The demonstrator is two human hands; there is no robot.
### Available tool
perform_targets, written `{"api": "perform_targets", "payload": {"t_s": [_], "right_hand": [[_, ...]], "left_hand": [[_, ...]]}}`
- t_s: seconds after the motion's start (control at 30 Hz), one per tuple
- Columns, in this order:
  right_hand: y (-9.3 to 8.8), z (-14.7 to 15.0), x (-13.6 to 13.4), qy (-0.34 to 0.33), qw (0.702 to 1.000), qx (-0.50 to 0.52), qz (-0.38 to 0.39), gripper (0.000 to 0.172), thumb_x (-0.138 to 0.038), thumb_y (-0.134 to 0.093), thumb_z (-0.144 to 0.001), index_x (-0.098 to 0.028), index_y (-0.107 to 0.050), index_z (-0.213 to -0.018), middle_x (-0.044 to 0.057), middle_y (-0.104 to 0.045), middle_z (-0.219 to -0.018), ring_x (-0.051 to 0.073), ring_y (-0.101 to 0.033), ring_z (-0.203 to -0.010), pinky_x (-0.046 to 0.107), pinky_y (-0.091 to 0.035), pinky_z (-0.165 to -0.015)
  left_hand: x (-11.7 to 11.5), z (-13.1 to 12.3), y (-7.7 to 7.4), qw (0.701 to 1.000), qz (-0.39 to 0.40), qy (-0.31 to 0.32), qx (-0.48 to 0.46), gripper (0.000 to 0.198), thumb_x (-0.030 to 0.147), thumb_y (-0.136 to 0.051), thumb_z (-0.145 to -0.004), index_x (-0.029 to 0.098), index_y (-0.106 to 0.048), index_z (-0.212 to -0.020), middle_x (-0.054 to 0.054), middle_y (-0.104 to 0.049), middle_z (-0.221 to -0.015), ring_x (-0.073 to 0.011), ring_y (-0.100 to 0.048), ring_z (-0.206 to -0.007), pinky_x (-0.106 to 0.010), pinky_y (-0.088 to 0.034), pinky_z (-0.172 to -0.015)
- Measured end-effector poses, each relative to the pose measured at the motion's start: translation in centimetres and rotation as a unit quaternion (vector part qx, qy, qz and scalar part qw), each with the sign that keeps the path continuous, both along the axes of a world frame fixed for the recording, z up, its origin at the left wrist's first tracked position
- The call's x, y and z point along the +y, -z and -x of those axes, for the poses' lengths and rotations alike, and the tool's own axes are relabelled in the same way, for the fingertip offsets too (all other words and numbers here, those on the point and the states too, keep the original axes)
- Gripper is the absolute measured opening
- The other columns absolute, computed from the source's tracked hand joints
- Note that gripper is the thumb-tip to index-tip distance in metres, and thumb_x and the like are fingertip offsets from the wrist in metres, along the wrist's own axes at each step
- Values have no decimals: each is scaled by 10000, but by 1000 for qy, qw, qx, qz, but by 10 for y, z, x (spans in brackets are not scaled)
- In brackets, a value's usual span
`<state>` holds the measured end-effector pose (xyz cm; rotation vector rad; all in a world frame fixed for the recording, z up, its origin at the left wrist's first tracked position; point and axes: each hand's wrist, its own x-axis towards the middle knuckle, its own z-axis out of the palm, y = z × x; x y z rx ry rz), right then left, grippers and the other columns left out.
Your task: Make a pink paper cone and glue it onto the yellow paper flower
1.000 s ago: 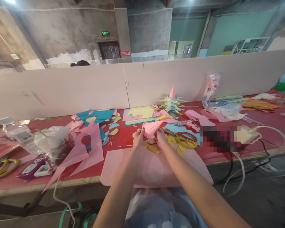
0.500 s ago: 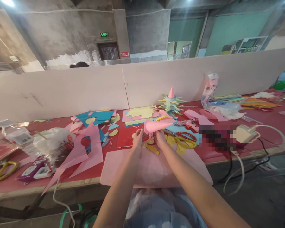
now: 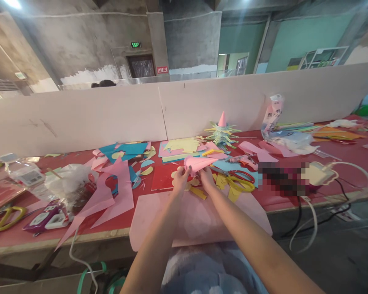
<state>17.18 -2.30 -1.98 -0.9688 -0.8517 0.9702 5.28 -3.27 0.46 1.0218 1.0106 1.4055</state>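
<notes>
A pink paper cone (image 3: 200, 163) lies on its side in the air between my hands, its tip pointing right and its wide fringed end on the left. My left hand (image 3: 180, 178) grips the wide end, with fingers closed at the rim. Under the tapering side, my right hand (image 3: 206, 177) is closed on the cone, its fingers partly hidden. Just below are pale yellow paper circles and a yellow strip (image 3: 198, 192). A red sheet (image 3: 162, 177) lies left of my left hand. Scissors with yellow handles (image 3: 241, 184) rest right of my right hand.
A fringed paper tree with a pink tip (image 3: 222, 130) stands at the back by the white partition (image 3: 110, 118). Pink offcuts (image 3: 119, 196) spread on the left, near a plastic bottle (image 3: 23, 171). A pink glue gun (image 3: 244, 161) and a white charger (image 3: 320, 173) with cables lie right.
The cone has turned slightly in my hands, and its tip has drawn a little left and toward me. My left fingers have shifted on the wide end. The rest stays put.
</notes>
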Motion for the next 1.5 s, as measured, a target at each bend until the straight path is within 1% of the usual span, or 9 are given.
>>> {"api": "perform_targets", "payload": {"t_s": [0.23,0.4,0.57,0.83,0.97,1.13,1.23,1.4,1.5], "right_hand": [[-8,3,-7,10,998,-56,-1,304,-506,-634,-702,-206,-587,-721,-22,-589,-623,117,-536,-488,230,-413,-445],[-8,4,-9,38,992,-121,-12,297,-493,-648,-709,-215,-576,-635,-14,-576,-564,135,-517,-481,250,-392,-471],[-5,5,-7,71,983,-168,-11,251,-433,-659,-697,-225,-574,-585,-8,-603,-575,158,-528,-552,256,-384,-533],[-6,6,-6,40,976,-216,-11,229,-413,-624,-721,-231,-589,-587,0,-606,-544,169,-532,-505,279,-383,-522],[-9,6,-11,33,967,-249,-38,202,-406,-575,-776,-232,-671,-811,39,-691,-793,198,-610,-710,314,-447,-672],[-10,13,-18,-41,948,-301,-91,219,-262,-548,-764,-258,-668,-948,24,-682,-995,200,-613,-942,337,-461,-834],[-9,17,-20,-107,910,-380,-130,357,-169,-616,-670,-255,-668,-1012,30,-653,-1125,220,-569,-1089,376,-407,-973],[-6,23,-23,-136,774,-593,-175,468,-311,-697,-709,-222,-617,-1161,105,-545,-1321,273,-432,-1277,459,-295,-1084],[-7,24,-25,-133,753,-620,-177,493,-323,-685,-733,-211,-586,-1203,112,-526,-1347,262,-414,-1299,465,-274,-1101]], "left_hand": [[8,7,7,994,-37,-97,31,269,436,-629,-761,178,-584,-696,8,-554,-634,-141,-551,-650,-214,-439,-594],[8,13,8,987,-21,-160,22,217,354,-574,-815,191,-588,-957,-56,-634,-918,-176,-605,-841,-253,-466,-713],[-9,8,-6,982,-103,-158,28,257,368,-539,-874,228,-576,-1086,-76,-601,-1172,-195,-553,-1103,-257,-422,-884],[-18,2,-17,976,-175,-115,57,244,296,-686,-768,251,-650,-1005,-42,-643,-1049,-217,-557,-1068,-251,-395,-893],[-15,5,-16,971,-149,-154,104,216,384,-592,-835,236,-630,-987,-35,-629,-921,-198,-569,-882,-258,-406,-812],[-11,15,-17,945,-147,-268,117,260,427,-565,-847,222,-581,-1008,-42,-599,-978,-198,-558,-956,-259,-401,-853],[-6,23,-16,930,-118,-325,120,269,444,-529,-864,209,-553,-994,-48,-597,-967,-197,-572,-942,-270,-418,-837],[0,30,-14,931,-66,-347,86,289,480,-505,-867,202,-527,-945,-47,-603,-944,-192,-592,-913,-274,-442,-797],[1,31,-13,926,-81,-364,67,320,482,-497,-871,189,-524,-997,-67,-615,-1001,-201,-599,-965,-292,-447,-834]]}}
